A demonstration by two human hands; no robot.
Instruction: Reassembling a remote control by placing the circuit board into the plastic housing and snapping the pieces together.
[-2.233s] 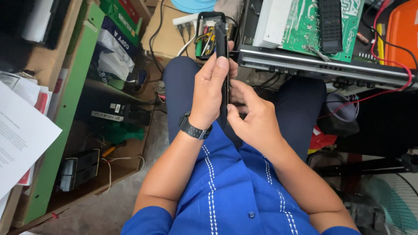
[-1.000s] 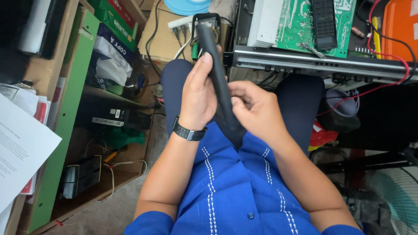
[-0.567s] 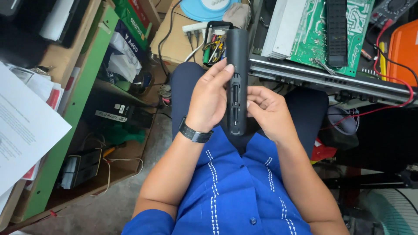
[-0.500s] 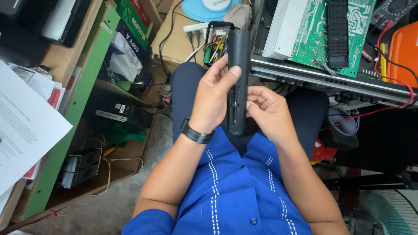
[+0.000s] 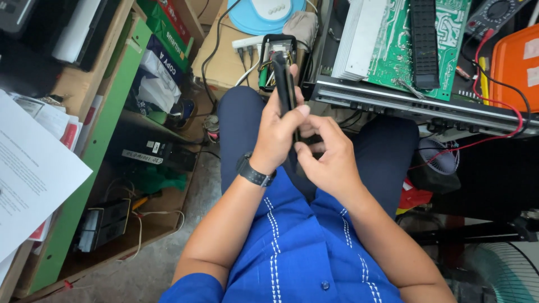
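A long, slim black remote control [image 5: 283,84] stands on edge over my lap, its far end pointing away from me. My left hand [image 5: 276,134] wraps its middle, thumb along the side; a black watch sits on that wrist. My right hand [image 5: 328,154] grips the near end from the right, fingers curled against the casing. Both hands hold it in front of my blue shirt and dark trousers.
An opened amplifier chassis [image 5: 393,98] with a green circuit board [image 5: 404,45] lies ahead, a second black remote [image 5: 424,42] on it. An orange case [image 5: 515,62] and a multimeter [image 5: 494,11] are at the right. Green shelving [image 5: 90,168] with papers [image 5: 33,168] stands left; a fan [image 5: 499,275] is lower right.
The remote has turned from showing its wide back to standing on its thin edge. My right hand has shifted along its lower end while the left kept its grip.
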